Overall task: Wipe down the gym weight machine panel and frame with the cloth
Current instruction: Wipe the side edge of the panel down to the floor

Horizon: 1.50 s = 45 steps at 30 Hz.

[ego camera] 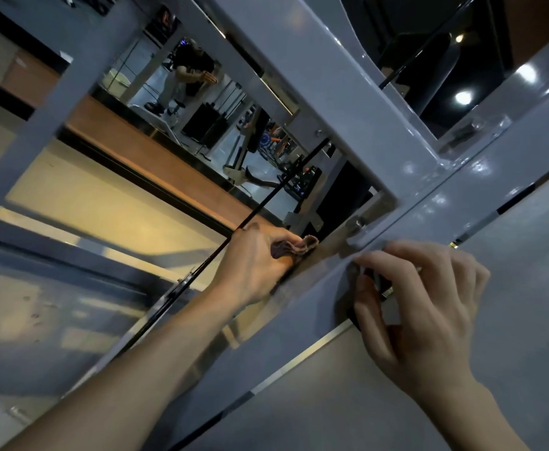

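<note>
**Wiping the inner edge of the frame, near the bolted bracket**

Gym floor and other machines show in a mirror (201, 102) beyond the left hand; view tilted steeply.

Left hand (260, 258): fingers curled round a bunched brownish cloth (294, 247), pressing it against the inner face of the grey frame (348, 92) where an upright meets a cross member. A black cable (266, 196) runs just past the back of this hand. Bolt and bracket (359, 229) sit between the two hands, just beyond the cloth.

Right hand (429, 307): fingers bent over the edge of the grey panel (511, 255), tips hooked into a dark gap there. Looks like bracing; holds no cloth.

Judgement on technique:
- Keep the right hand anchored so the left can push firmly.
- Work the cloth into the corner and round the bolt head, where grime likely collects.
- Avoid snagging the cloth on the cable or bracket edge.
- Refold to a clean face before moving to the broad panel under the right hand.
</note>
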{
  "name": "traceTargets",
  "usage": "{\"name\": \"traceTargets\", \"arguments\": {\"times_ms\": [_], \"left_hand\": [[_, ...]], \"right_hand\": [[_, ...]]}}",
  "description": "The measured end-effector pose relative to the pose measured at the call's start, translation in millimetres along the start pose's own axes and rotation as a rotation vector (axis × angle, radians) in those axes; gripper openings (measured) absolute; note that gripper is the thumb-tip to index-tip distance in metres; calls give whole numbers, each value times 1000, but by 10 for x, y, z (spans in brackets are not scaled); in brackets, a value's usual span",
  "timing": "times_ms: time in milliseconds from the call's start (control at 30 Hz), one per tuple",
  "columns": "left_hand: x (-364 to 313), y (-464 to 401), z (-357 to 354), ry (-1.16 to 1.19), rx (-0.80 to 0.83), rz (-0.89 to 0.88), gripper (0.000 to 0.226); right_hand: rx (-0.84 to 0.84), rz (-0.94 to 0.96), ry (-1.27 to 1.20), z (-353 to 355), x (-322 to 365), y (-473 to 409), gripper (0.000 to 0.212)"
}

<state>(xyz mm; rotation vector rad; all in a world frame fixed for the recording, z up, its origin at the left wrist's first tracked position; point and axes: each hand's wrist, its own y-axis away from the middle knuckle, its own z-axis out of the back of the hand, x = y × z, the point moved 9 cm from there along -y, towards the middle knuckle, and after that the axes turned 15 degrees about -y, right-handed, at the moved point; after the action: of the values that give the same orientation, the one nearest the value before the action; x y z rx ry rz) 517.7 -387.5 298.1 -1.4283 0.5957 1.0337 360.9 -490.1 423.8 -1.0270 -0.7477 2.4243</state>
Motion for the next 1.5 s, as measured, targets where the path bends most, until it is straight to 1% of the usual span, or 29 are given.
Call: {"name": "traceTargets", "arguments": {"times_ms": [67,133,267,433,567,667,700,800,867,933,1000,1100,1167,1267,1333,1400,1467,1500], "left_hand": [[7,21,-36,127,81,5,30],[-29,54,-16,199,146,-6,31],[-59,126,64,180,164,-51,33],[-227,279,254,205,143,-138,28],[-462,457,447,208,209,-250,31],[-438,467,501,149,252,-235,32],[-394,437,486,89,228,-218,31],[-316,298,362,-130,64,-140,28],[-319,223,262,-155,-5,-90,30],[-284,167,209,-125,-14,-56,37],[-289,160,208,-35,18,-68,35],[-478,249,301,155,65,-182,31],[-610,328,398,171,59,-251,32],[-690,441,483,112,35,-346,34],[-620,500,472,5,8,-373,36],[-439,519,398,-137,50,-314,38],[-225,555,311,-299,152,-191,39],[-171,588,309,-329,160,-152,40]], "right_hand": [[7,-1,-8,-6,-2,-1,16],[7,-3,-6,-2,-6,-3,17],[2,5,-15,8,3,-7,17],[-12,12,-26,8,2,6,17],[-10,11,-37,7,-1,14,16],[-6,8,-38,13,-10,17,16],[-8,6,-42,14,-8,19,15],[-19,2,-45,23,-2,17,13],[-20,5,-40,23,4,10,13],[-22,6,-39,29,11,9,13],[-17,4,-38,21,11,8,13],[-14,7,-32,16,10,14,14],[-16,6,-25,14,3,10,15],[-22,11,-28,13,8,18,15],[-24,13,-36,16,2,20,16],[-18,8,-40,12,-4,21,16],[-21,3,-47,15,-1,16,16],[-24,1,-47,16,2,14,16]]}}
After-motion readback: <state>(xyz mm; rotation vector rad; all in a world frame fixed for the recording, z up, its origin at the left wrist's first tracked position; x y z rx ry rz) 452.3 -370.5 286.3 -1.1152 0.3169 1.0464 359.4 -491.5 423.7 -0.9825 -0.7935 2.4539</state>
